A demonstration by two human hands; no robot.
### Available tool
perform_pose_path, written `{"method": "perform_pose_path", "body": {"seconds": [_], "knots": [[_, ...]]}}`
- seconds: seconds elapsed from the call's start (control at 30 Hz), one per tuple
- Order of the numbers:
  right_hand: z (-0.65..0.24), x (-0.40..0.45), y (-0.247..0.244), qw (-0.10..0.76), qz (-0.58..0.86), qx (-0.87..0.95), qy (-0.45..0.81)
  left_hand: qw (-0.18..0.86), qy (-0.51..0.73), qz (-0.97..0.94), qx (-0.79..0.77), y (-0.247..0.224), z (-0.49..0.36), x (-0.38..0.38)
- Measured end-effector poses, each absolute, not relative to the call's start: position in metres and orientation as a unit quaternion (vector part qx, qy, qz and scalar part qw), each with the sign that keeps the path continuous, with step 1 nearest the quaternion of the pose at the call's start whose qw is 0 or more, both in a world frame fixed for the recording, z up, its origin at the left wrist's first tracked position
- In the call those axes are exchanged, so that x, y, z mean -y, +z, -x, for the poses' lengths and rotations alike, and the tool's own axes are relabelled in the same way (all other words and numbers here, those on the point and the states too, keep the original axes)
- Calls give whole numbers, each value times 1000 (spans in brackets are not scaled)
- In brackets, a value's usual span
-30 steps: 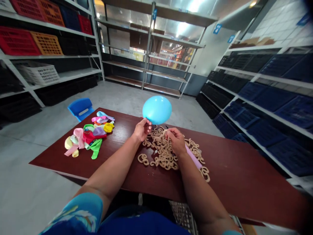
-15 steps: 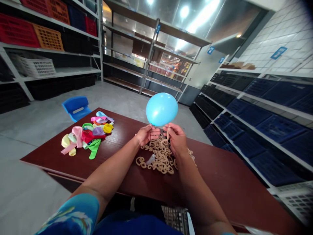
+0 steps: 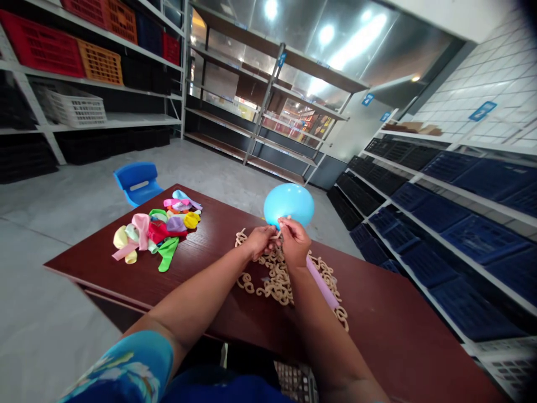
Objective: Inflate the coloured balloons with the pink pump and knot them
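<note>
Head view: blue balloon [image 3: 289, 202] just beyond the hands [image 3: 278, 242], fingers pinched closed at its neck

Ceiling: bright white glare from round lamps [image 3: 326, 34] and a long streak of light, details washed out around them
Far corner: one small warm lamp [image 3: 415, 78], much weaker
Balloon: small pale highlights on its upper side [image 3: 289, 202]
Table: soft sheen on the left part of the dark top [image 3: 201, 238], deep shadow underneath
Floor: even, muted grey light [image 3: 201, 168]
Side shelves: dim, the black crates [image 3: 113, 146] nearly without detail
Hands: left [image 3: 260, 242] and right [image 3: 295, 242] readable, finger detail slightly soft
Edges: wide-angle stretching, leaning uprights, blurred dark corners at right
</note>
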State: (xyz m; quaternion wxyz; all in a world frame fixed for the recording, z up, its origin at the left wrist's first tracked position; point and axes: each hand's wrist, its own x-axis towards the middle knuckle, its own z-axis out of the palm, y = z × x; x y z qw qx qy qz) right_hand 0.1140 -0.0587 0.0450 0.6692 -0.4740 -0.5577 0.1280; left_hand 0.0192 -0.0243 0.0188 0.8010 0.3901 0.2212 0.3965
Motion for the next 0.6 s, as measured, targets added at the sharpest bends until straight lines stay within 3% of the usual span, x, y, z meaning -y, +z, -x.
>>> {"method": "perform_pose_path", "body": {"seconds": [0.37,0.43,0.53,0.6], "knots": [[-121,44,62,739,423,519,75,709,423,-496,-268,18,-13,16],[-112,40,78,687,414,594,51,716,433,-475,-274,15,-15,16],[-99,37,99,513,402,752,97,777,434,-384,-246,14,-17,15],[-97,38,102,460,397,786,118,818,414,-331,-222,14,-15,12]]}}
